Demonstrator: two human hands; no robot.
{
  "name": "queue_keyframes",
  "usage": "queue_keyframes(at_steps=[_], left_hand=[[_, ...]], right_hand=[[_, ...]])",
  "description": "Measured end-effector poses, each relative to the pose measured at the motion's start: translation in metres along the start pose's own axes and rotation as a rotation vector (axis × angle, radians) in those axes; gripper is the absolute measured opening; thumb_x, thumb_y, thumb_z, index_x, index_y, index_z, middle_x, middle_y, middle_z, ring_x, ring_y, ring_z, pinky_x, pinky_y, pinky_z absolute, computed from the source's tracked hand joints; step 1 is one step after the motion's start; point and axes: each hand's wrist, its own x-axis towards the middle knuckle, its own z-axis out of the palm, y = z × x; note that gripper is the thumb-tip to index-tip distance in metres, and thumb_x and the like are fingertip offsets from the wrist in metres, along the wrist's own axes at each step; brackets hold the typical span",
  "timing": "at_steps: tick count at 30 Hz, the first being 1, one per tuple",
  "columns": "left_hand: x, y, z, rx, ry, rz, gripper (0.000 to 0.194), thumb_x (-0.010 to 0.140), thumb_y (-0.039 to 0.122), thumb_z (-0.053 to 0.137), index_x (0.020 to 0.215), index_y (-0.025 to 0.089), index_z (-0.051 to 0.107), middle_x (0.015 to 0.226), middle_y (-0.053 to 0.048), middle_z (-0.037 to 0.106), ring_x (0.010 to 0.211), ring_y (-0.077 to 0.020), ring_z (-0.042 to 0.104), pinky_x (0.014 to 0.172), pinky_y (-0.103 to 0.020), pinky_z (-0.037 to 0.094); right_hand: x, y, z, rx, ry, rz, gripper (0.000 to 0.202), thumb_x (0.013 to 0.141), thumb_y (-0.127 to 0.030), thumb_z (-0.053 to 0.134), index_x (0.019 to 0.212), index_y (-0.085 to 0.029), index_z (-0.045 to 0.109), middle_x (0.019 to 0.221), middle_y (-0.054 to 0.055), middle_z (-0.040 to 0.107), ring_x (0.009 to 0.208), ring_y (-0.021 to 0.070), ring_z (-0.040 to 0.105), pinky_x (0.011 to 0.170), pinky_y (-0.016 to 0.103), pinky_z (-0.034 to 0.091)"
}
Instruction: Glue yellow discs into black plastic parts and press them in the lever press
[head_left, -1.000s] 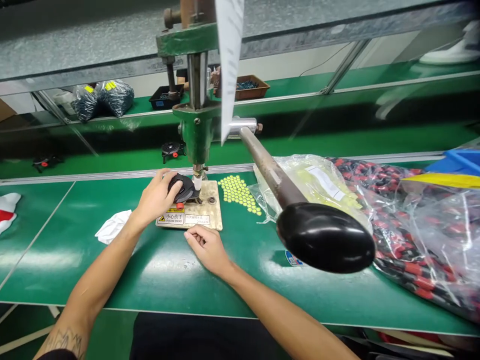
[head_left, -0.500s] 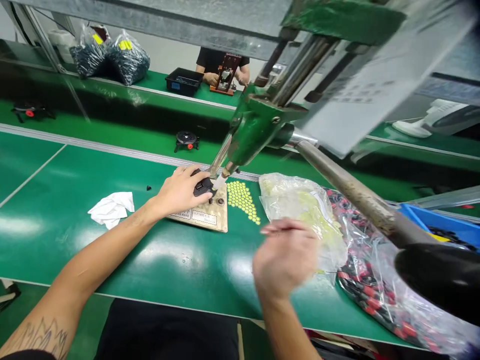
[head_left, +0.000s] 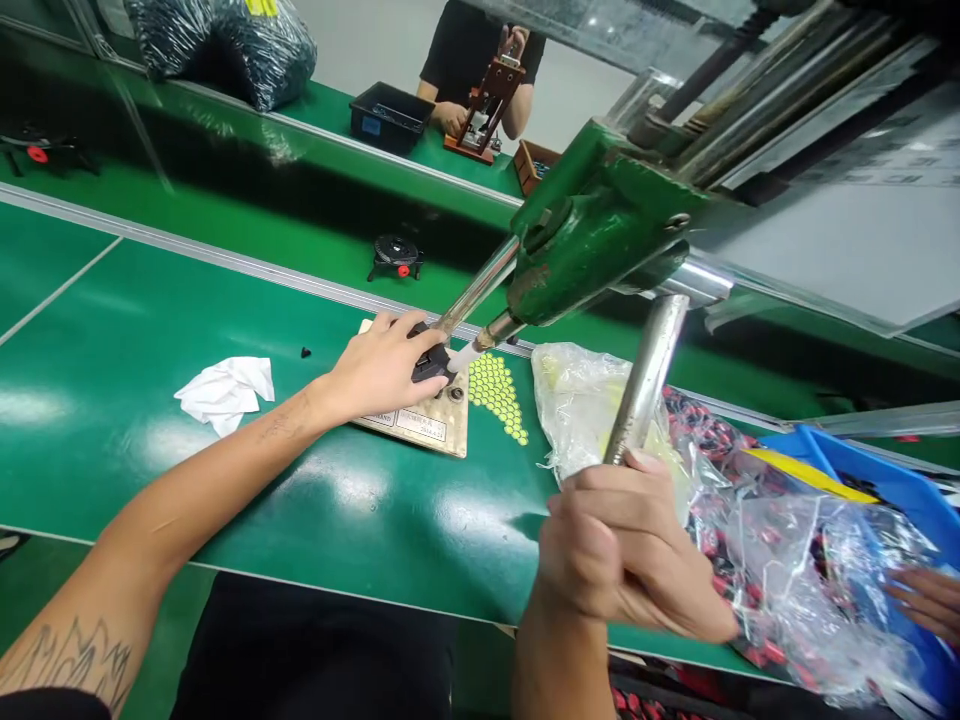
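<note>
My left hand (head_left: 386, 370) holds a black plastic part (head_left: 432, 366) down on the metal base plate (head_left: 454, 440) of a green hand press (head_left: 577, 235). The press's white tip (head_left: 463, 356) reaches down to the part; whether it touches is hard to tell. My right hand (head_left: 626, 545) is closed round the lower end of the steel press lever (head_left: 651, 375), hiding the knob. Small yellow-green discs (head_left: 499, 395) lie in rows just right of the base plate.
A white cloth (head_left: 225, 393) and a small black piece (head_left: 305, 352) lie to the left. Plastic bags (head_left: 585, 400) and a blue bin (head_left: 817, 450) crowd the right. Another person's hand (head_left: 926, 600) shows at the right edge. Across the line, a co-worker (head_left: 480, 60) handles a brown fixture (head_left: 487, 110).
My right hand, blurred and off the lever before, now grips it. The lever has swung down toward me. My left hand stays on the black part, and the view has shifted.
</note>
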Motion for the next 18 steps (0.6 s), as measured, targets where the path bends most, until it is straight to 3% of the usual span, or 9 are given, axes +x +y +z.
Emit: queue_keyframes(at_steps=[2,4,8,14,18], left_hand=[[0.000,0.000,0.000,0.001,0.005,0.017,0.058,0.100,0.054,0.063,0.153,0.029,0.059,0.161,-0.007,0.053,0.136,-0.0374,0.054,0.099,-0.050,0.062],[0.000,-0.001,0.000,-0.004,0.011,0.020,0.058,0.100,0.054,0.063,0.153,0.030,0.059,0.160,-0.007,0.054,0.135,-0.0375,0.054,0.100,-0.051,0.062],[0.001,-0.002,0.000,-0.011,-0.002,0.019,0.059,0.100,0.053,0.063,0.153,0.029,0.060,0.160,-0.008,0.054,0.133,-0.0375,0.054,0.102,-0.051,0.060],[0.000,-0.002,0.000,-0.018,-0.010,0.016,0.059,0.101,0.054,0.063,0.154,0.029,0.058,0.160,-0.008,0.053,0.134,-0.0375,0.053,0.099,-0.048,0.060],[0.001,-0.002,-0.001,-0.006,-0.027,0.011,0.061,0.101,0.054,0.063,0.156,0.029,0.057,0.161,-0.009,0.051,0.134,-0.0383,0.053,0.097,-0.048,0.061]], right_hand=[[-0.001,0.000,0.014,0.074,0.228,-0.067,0.047,0.102,-0.022,0.051,0.058,-0.022,0.036,0.058,-0.005,0.047,0.050,0.0108,0.046,0.091,0.048,0.050],[0.000,0.003,0.019,0.118,0.332,-0.107,0.053,0.102,-0.021,0.054,0.053,-0.021,0.034,0.053,-0.005,0.047,0.047,0.0102,0.044,0.086,0.046,0.051],[-0.002,0.008,0.015,0.082,0.227,-0.065,0.053,0.102,-0.028,0.057,0.052,-0.023,0.043,0.052,-0.005,0.052,0.048,0.0134,0.048,0.086,0.050,0.053],[0.000,0.002,0.017,0.092,0.294,-0.060,0.051,0.101,-0.026,0.057,0.052,-0.024,0.042,0.052,-0.005,0.050,0.047,0.0130,0.045,0.089,0.051,0.053],[0.016,-0.008,0.005,0.139,0.281,-0.011,0.049,0.098,-0.023,0.058,0.055,-0.022,0.034,0.055,-0.004,0.046,0.050,0.0123,0.044,0.085,0.048,0.051]])
